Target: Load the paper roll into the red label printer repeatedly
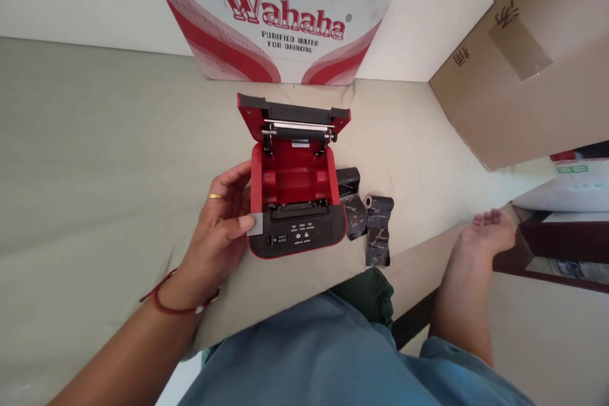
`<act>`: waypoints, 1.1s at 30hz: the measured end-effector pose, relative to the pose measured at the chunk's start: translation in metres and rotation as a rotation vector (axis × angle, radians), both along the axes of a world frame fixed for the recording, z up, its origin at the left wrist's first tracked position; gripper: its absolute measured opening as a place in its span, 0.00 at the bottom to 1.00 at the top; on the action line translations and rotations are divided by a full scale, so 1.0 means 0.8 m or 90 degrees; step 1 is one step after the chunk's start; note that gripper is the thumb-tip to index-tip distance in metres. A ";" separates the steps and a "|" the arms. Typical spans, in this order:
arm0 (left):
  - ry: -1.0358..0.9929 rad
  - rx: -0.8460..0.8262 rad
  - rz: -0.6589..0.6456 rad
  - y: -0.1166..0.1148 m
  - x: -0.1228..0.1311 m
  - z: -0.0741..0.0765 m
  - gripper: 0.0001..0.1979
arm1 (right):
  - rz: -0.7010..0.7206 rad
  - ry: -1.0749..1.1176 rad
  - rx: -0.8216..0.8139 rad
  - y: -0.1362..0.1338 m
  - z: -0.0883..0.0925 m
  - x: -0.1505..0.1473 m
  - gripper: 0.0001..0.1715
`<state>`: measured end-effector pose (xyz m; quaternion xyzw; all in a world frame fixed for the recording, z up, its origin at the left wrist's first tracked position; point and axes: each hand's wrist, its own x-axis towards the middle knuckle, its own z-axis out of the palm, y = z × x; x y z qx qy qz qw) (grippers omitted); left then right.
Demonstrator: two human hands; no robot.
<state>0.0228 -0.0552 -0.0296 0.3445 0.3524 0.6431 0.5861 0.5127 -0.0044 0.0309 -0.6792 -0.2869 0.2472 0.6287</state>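
A small red and black printer point(299, 228) stands on the cloth-covered surface, its lid point(295, 120) raised and its red inner bay bare. My left hand point(221, 228) grips its left side, the thumb pressing on a grey tab and the other fingers along the outer wall. To the right of the printer lie two dark marbled rolls, one partly unrolled beside its wall point(353, 209) and one with its strip hanging toward me point(379, 228). My right hand point(492, 228) is off to the right, away from the printer, with its fingers curled in and what they hold, if anything, hidden.
A white and red Wahaha carton point(295, 25) stands behind the printer. A brown cardboard box point(533, 63) is at the right rear. Dark red shelving point(547, 241) with packages is close to my right hand. The pale cloth point(95, 158) extends left.
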 end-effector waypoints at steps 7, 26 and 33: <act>0.026 -0.010 0.004 -0.001 -0.004 -0.001 0.37 | 0.264 -0.229 -0.036 -0.006 -0.028 -0.075 0.17; 0.005 0.000 -0.034 -0.003 -0.002 -0.001 0.37 | 0.815 -0.620 -0.064 0.100 0.003 -0.192 0.18; 0.016 0.020 -0.039 -0.011 0.001 -0.005 0.37 | 0.921 -0.645 -0.157 0.066 0.048 -0.184 0.20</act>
